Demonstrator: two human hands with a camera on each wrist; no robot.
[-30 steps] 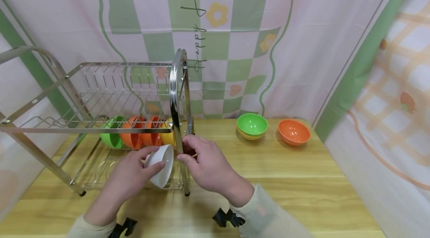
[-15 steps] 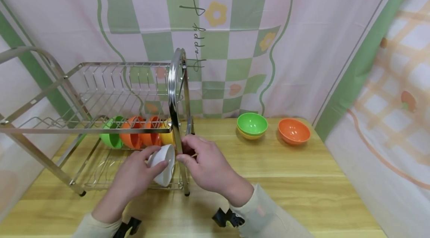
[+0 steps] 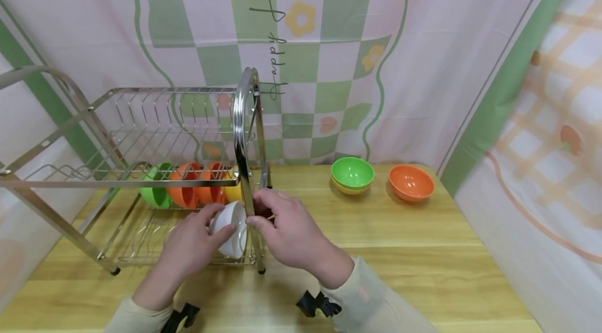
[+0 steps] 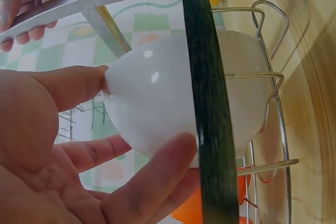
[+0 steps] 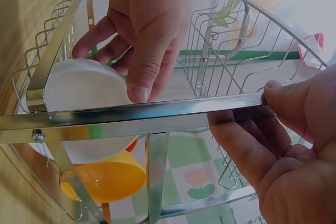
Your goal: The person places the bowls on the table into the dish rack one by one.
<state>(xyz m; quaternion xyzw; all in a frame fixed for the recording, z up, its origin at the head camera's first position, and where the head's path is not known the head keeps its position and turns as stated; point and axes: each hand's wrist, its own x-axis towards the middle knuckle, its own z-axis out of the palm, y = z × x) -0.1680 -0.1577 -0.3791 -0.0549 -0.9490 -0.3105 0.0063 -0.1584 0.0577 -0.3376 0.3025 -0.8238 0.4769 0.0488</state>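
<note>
Checked green-and-white cloth [image 3: 305,66] hangs behind; wood-grain table [image 3: 400,270] under a two-tier metal dish rack [image 3: 117,184]. At the lower tier's front right end, the white bowl [image 3: 235,245] is tipped on edge, mouth toward the front right post [image 3: 257,244]; whether the wire loops [image 4: 254,74] bear its weight, cannot tell. The left hand [image 3: 188,244] has thumb and fingers part-spread, curved onto the bowl's outer wall; the right hand [image 3: 291,233] pinches the post. Step looks like seating the bowl. Best: brace the post, settle the rim between wires, match the yellow bowl [image 5: 105,179] behind, release only once it stands unaided.
</note>
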